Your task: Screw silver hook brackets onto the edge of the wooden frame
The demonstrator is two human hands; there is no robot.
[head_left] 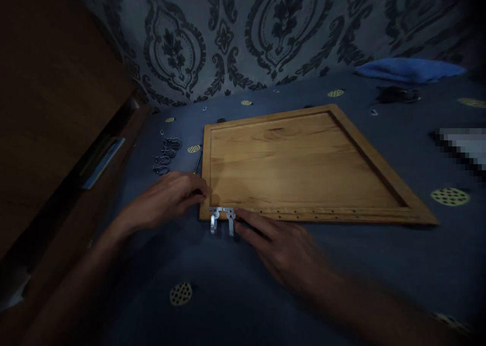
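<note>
A framed wooden panel [266, 158] lies flat, with a row of small dark holes along its near rail. At its near left corner sits a silver metal bracket [222, 214] with two prongs that stick out past the edge. My right hand [284, 244] grips the bracket's right side between thumb and fingers. Above the panel's left edge, my left hand [178, 191] is closed in a pinch. Whatever is between its fingertips is too small to make out. Beyond it, a thin dark rod [198, 161] lies against the panel's left side.
Several dark metal hooks or loops [167, 153] lie left of the panel on the blue patterned cloth [246, 285]. A blue cloth [410, 70] and a dark object [397, 94] are at the back right. Wooden furniture [68, 82] borders the left; a patterned wall stands behind.
</note>
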